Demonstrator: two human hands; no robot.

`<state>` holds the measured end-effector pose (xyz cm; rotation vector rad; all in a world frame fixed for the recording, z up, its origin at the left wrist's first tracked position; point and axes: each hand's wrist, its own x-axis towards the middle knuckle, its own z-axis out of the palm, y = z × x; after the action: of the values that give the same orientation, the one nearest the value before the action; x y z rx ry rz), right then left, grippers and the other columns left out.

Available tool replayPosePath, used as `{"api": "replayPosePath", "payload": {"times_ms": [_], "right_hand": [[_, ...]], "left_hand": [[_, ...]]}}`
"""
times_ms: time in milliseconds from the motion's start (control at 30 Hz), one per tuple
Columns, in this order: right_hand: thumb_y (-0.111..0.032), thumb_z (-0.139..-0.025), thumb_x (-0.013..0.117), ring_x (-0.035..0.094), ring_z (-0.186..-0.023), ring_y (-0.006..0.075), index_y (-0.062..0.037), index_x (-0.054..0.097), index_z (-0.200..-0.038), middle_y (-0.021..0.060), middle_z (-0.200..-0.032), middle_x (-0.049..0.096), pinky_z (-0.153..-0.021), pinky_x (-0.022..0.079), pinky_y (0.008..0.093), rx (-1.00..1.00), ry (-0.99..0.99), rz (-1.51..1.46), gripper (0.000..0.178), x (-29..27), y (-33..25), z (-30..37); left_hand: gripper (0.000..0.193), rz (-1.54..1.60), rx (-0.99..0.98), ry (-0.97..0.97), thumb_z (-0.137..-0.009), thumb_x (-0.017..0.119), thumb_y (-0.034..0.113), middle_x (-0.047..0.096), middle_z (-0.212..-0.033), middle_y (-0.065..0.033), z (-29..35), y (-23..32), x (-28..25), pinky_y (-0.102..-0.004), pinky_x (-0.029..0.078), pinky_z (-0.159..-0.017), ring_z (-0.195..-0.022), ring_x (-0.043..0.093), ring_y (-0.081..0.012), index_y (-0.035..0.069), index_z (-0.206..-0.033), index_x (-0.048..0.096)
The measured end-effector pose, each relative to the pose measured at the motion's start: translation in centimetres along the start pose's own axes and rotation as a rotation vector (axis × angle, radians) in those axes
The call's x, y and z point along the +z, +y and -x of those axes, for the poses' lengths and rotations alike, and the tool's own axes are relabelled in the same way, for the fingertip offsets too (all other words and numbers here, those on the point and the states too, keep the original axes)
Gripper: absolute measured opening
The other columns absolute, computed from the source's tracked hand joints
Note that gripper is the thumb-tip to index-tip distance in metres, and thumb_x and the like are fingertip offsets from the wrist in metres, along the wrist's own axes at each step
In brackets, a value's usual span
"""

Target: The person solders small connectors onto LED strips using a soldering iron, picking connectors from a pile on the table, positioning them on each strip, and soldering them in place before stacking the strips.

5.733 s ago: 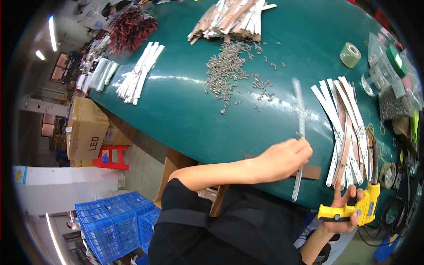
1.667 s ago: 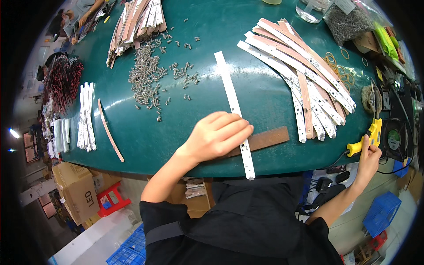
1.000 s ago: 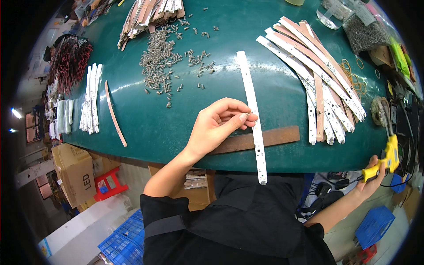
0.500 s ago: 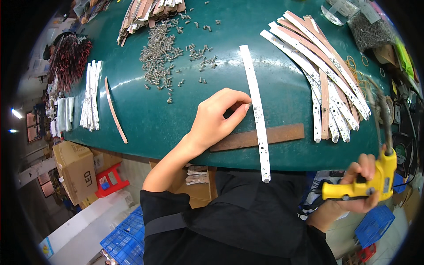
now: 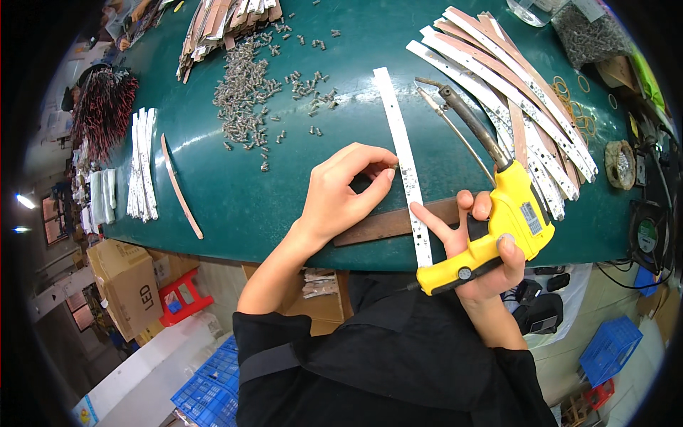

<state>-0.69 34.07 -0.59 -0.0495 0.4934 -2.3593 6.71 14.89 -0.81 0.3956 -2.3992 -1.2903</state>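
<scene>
A white LED circuit board strip (image 5: pixel 399 128) lies lengthwise before me, across a rusty brown metal bar (image 5: pixel 373 227). My left hand (image 5: pixel 341 188) is closed in a pinch at the strip's left edge; what sits between the fingertips is too small to make out. In my right hand (image 5: pixel 494 281) is a yellow soldering gun (image 5: pixel 523 203) with a small display. Its dark metal tip points up and away, over the table to the right of the strip. The right index finger stretches out to the strip near the bar.
Small metal parts (image 5: pixel 242 96) are scattered at the far left of centre. Stacked strips (image 5: pixel 523 85) lie at the right, more white strips (image 5: pixel 142 167) at the left. A solder roll (image 5: pixel 620 165) stands by the right edge, beyond some rubber bands (image 5: pixel 569 107).
My right hand has brought the soldering gun from the far right in beside the strip, its index finger now reaching the strip. My left hand keeps its pinch at the strip's edge.
</scene>
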Motion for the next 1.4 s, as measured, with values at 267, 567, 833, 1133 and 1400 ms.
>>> {"api": "replayPosePath", "payload": {"times_ms": [267,567,833,1133,1400], "right_hand": [[-0.021,-0.074,0.059,0.046,-0.112,0.0251,0.0010,0.040,-0.124,0.0118,-0.100,0.051,-0.101,0.030,0.0712,0.002,0.019,0.060,0.057,-0.7,0.3,0.0],[-0.020,-0.075,0.059,0.044,-0.114,0.0250,0.0027,0.039,-0.124,0.0124,-0.100,0.049,-0.102,0.031,0.0705,0.007,0.010,0.077,0.058,-0.8,0.3,0.0],[-0.020,-0.074,0.058,0.044,-0.114,0.0251,0.0038,0.039,-0.124,0.0125,-0.100,0.049,-0.102,0.031,0.0700,0.023,0.017,0.096,0.059,-0.8,0.3,0.0],[-0.020,-0.074,0.058,0.044,-0.113,0.0254,0.0041,0.040,-0.122,0.0129,-0.100,0.048,-0.103,0.031,0.0691,0.029,0.041,0.092,0.057,-0.5,0.0,0.0],[-0.025,-0.071,0.062,0.053,-0.087,0.0228,0.0071,0.043,-0.120,0.0130,-0.089,0.049,-0.066,0.053,0.0322,0.051,0.062,0.682,0.061,2.0,-6.0,2.2]], "left_hand": [[0.013,-0.081,0.077,0.064,-0.077,0.066,-0.001,0.065,-0.083,-0.0076,0.0,-0.4,0.6,-0.0301,0.051,-0.065,-0.072,0.064,-0.0201,0.002,-0.090,0.064],[0.016,-0.310,0.259,0.026,-0.072,0.069,-0.003,0.063,-0.083,-0.0071,-0.3,-0.4,0.5,-0.0326,0.051,-0.068,-0.077,0.062,-0.0237,0.004,-0.086,0.065],[0.016,-0.335,0.268,0.011,-0.072,0.069,-0.003,0.065,-0.084,-0.0071,-0.5,-0.5,0.6,-0.0322,0.051,-0.068,-0.078,0.063,-0.0232,0.004,-0.086,0.065],[0.019,-0.476,0.397,-0.031,-0.070,0.070,-0.003,0.062,-0.083,-0.0054,-0.6,-0.3,0.7,-0.0314,0.050,-0.061,-0.072,0.061,-0.0213,0.004,-0.087,0.065],[0.019,-0.341,0.339,-0.030,-0.072,0.069,-0.002,0.062,-0.085,-0.0068,-0.8,-0.7,0.8,-0.0323,0.050,-0.065,-0.075,0.060,-0.0224,0.005,-0.090,0.065]]}}
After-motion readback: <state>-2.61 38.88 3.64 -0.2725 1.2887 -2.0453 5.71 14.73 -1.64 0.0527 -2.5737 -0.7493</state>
